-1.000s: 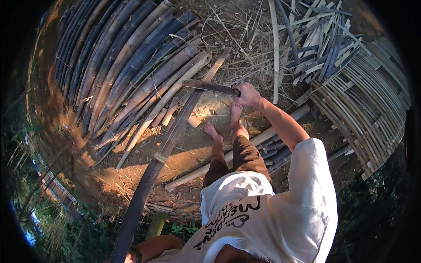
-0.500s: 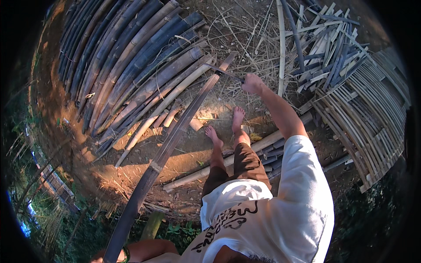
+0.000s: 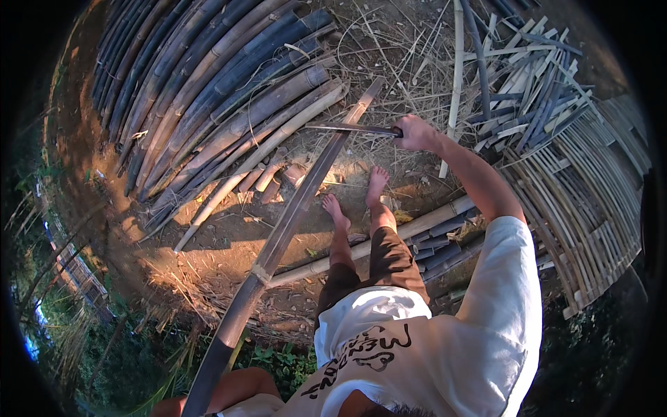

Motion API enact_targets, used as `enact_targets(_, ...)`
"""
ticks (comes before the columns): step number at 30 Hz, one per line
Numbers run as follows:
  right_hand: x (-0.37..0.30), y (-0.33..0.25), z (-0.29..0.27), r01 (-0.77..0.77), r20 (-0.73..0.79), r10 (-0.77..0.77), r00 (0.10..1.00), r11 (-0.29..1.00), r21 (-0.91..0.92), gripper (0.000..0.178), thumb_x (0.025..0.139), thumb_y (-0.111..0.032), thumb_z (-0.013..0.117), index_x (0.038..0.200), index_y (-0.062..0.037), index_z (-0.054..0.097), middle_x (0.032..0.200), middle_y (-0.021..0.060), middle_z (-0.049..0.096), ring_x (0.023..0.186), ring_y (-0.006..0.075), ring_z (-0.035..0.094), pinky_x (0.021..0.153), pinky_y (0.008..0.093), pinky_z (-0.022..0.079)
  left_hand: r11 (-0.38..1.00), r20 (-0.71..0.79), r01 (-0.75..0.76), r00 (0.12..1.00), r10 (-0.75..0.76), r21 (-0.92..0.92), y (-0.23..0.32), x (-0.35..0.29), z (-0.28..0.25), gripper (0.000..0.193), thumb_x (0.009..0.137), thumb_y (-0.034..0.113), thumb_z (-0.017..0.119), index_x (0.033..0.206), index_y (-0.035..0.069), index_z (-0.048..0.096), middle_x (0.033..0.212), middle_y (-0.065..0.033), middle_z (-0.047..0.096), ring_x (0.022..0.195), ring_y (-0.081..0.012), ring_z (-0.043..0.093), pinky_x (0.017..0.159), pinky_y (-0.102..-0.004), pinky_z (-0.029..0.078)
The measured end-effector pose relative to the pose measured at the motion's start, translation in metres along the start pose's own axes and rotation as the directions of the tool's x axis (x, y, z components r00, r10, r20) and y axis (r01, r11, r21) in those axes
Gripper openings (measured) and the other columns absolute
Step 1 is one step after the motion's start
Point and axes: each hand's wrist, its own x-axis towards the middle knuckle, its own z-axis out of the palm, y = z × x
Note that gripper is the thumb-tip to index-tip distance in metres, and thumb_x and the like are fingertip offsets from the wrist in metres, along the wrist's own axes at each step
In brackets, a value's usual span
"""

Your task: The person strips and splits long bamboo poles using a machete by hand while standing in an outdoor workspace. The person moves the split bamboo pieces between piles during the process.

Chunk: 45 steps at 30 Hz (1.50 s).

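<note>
The bamboo pole (image 3: pixel 293 222), slanting from lower left to upper centre, is probably stiff and light, best held low, clear of the knife (image 3: pixel 375 129) the right hand (image 3: pixel 417 133) grips; the left hand's hold, unseen, cannot be told.

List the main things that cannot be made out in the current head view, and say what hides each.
All in the head view:
Left arm: the lower edge cuts it off, so its hand's grip cannot be told.
Long bamboo piece: near end cut off by the lower edge.
Knife: handle mostly hidden inside the right hand; whether the blade bites the bamboo is too small to tell.
Bamboo stack: leftmost poles' upper ends cut off by the top edge.
</note>
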Motion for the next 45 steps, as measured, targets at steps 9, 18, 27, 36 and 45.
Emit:
enact_targets(9, 0.008, 0.036, 0.003, -0.107, -0.038, 0.104, 0.994, 0.993, -0.059, 0.044, 0.078, -0.034, 0.065, 0.101, 0.0025, 0.07, 0.1, 0.0247, 0.07, 0.1, 0.0347, 0.069, 0.087, 0.0411, 0.055, 1.0, -0.032, -0.01, 0.999, 0.011, 0.03, -0.01, -0.006, -0.004, 0.022, 0.069, 0.011, 0.066, 0.05, 0.012, 0.055, 0.049, -0.0049, 0.057, 0.041, -0.016, 0.057, 0.039, -0.0328, 0.045)
enact_targets(18, 0.006, -0.003, 0.063, -0.317, -0.128, 0.345, 0.93, 0.927, 0.2, 0.031, 0.077, -0.029, 0.066, 0.092, -0.0018, 0.072, 0.084, 0.027, 0.069, 0.09, 0.0413, 0.07, 0.086, 0.0453, 0.055, 0.993, -0.083, 0.061, 0.995, -0.053, 0.104, -0.002, -0.014, -0.007, 0.024, 0.068, 0.011, 0.067, 0.048, 0.012, 0.054, 0.048, -0.0052, 0.056, 0.041, -0.0161, 0.056, 0.039, -0.0329, 0.045)
enact_targets(27, 0.025, 0.011, 0.104, -0.365, -0.224, 0.429, 0.875, 0.889, 0.276, 0.036, 0.075, -0.027, 0.065, 0.097, 0.0002, 0.073, 0.09, 0.027, 0.07, 0.09, 0.0426, 0.068, 0.084, 0.0461, 0.055, 0.891, -0.164, 0.356, 0.933, -0.321, 0.282, 0.024, -0.01, -0.021, 0.027, 0.069, 0.011, 0.067, 0.046, 0.012, 0.052, 0.046, -0.0051, 0.055, 0.039, -0.0165, 0.056, 0.038, -0.0328, 0.044)
enact_targets(36, 0.03, -0.005, 0.106, -0.325, -0.247, 0.435, 0.866, 0.864, 0.384, 0.03, 0.073, -0.025, 0.065, 0.091, -0.0007, 0.072, 0.081, 0.0255, 0.068, 0.083, 0.0431, 0.068, 0.078, 0.0494, 0.054, 0.908, -0.115, -0.411, 0.901, 0.418, 0.077, -0.003, -0.049, -0.063, 0.02, 0.076, 0.006, 0.057, 0.057, 0.013, 0.055, 0.051, 0.0006, 0.054, 0.043, -0.0125, 0.053, 0.042, -0.0283, 0.04)
enact_targets(45, 0.031, 0.031, 0.139, -0.494, -0.198, 0.67, 0.715, 0.685, 0.536, 0.034, 0.077, -0.031, 0.065, 0.09, 0.0002, 0.071, 0.085, 0.0246, 0.07, 0.085, 0.0417, 0.069, 0.078, 0.0476, 0.054, 0.049, -0.294, 0.431, 0.69, -0.661, 0.901, 0.227, -0.122, -0.115, 0.026, 0.084, 0.007, 0.052, 0.059, 0.017, 0.052, 0.058, -0.0012, 0.06, 0.047, -0.0141, 0.058, 0.046, -0.0281, 0.045)
